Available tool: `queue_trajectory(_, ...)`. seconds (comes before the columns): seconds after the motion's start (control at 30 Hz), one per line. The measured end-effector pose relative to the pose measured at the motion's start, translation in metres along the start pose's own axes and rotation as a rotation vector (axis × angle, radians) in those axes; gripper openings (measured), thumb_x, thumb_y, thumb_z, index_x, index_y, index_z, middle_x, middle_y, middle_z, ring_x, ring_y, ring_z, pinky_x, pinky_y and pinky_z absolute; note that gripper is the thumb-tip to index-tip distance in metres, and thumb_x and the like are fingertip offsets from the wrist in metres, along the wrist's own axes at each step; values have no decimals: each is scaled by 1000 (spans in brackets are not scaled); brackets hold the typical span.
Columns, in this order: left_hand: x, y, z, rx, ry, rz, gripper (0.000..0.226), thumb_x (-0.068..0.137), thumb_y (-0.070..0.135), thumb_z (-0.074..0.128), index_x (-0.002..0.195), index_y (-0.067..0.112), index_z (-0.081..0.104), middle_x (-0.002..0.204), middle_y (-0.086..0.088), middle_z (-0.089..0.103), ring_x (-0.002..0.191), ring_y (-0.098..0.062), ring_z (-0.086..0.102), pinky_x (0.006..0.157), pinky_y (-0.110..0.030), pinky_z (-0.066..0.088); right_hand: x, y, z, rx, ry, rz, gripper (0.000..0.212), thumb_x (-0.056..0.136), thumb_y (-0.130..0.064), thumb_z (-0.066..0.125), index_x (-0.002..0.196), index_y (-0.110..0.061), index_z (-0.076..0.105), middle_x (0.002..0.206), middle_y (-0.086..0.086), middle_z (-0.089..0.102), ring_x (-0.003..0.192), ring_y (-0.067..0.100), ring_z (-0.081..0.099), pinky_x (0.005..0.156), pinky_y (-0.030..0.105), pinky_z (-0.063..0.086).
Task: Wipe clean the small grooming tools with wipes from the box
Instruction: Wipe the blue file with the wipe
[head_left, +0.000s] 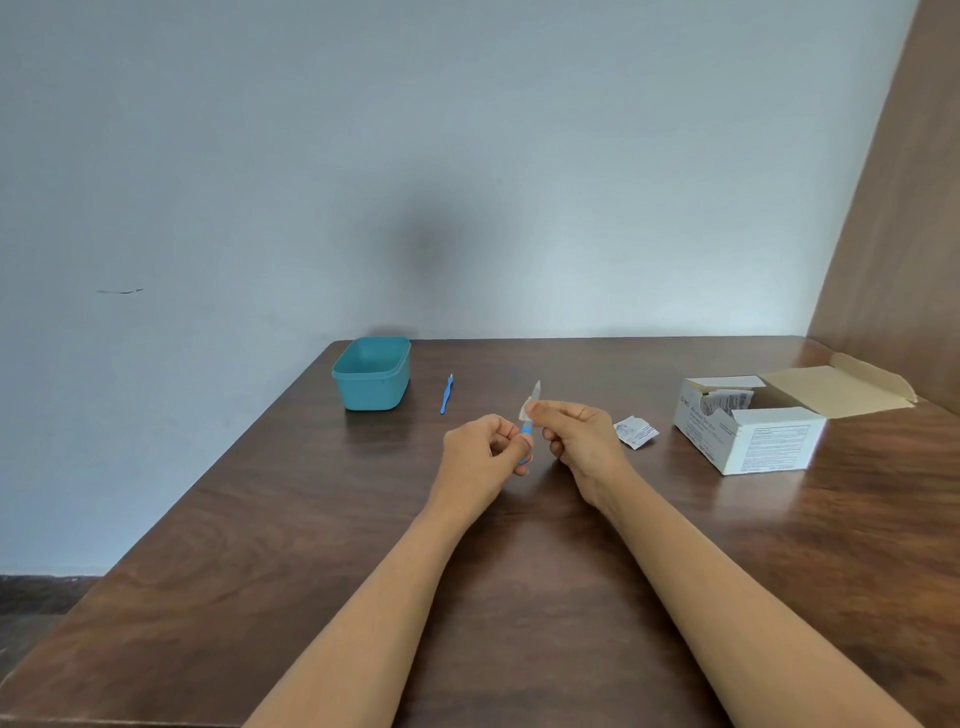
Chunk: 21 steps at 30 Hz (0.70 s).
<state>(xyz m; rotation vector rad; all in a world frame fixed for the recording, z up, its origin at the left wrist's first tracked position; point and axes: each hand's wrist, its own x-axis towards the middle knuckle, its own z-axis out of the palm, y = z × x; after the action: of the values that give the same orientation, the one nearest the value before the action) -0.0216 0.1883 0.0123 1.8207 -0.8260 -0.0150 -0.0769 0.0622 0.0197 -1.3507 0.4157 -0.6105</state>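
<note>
Blue plastic forms the handle of the small grooming tool (526, 430), which is pinched by the left hand (483, 452). A white wipe (523, 410) is pinched round its metal shaft by the right hand (582, 436), above the tabletop (311, 519). If the wipe is dragged hard past the bare point, a finger could be pricked or the tool dropped. A second tool (445, 396) lies near the teal tub (371, 374), and the box (753, 431) stands open.

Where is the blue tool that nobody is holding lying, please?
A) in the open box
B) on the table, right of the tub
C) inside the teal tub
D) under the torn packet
B: the tool lies flat on the table, just right of the tub and not touching it.
</note>
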Motion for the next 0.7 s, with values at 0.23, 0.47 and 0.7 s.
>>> queue_trajectory(0.23, -4, 3, 5, 15, -67, -6, 13, 84, 24, 67, 78, 12, 66, 66, -1, 72, 62, -11, 69, 72, -28, 56, 8, -4, -6, 276, 134, 69, 16, 80, -23, 75, 85, -7, 70, 58, -5, 48, 49, 4, 39, 47, 16, 32)
queue_trajectory(0.47, -3, 2, 2, -31, -1, -29, 16, 86, 24, 67, 81, 9, 67, 67, -1, 72, 62, -9, 69, 69, -27, 57, 5, -3, -5, 193, -41, 121, 19, 80, -21, 75, 90, -6, 72, 57, -4, 52, 52, 5, 41, 50, 16, 35)
queue_trajectory(0.7, -2, 2, -3, -124, 14, -74, 20, 86, 23, 69, 87, 3, 67, 72, -6, 72, 62, -9, 70, 60, -19, 56, 0, -3, 0, -101, -124, 42, 13, 79, -22, 76, 82, -10, 74, 52, -10, 58, 55, 5, 41, 54, 19, 35)
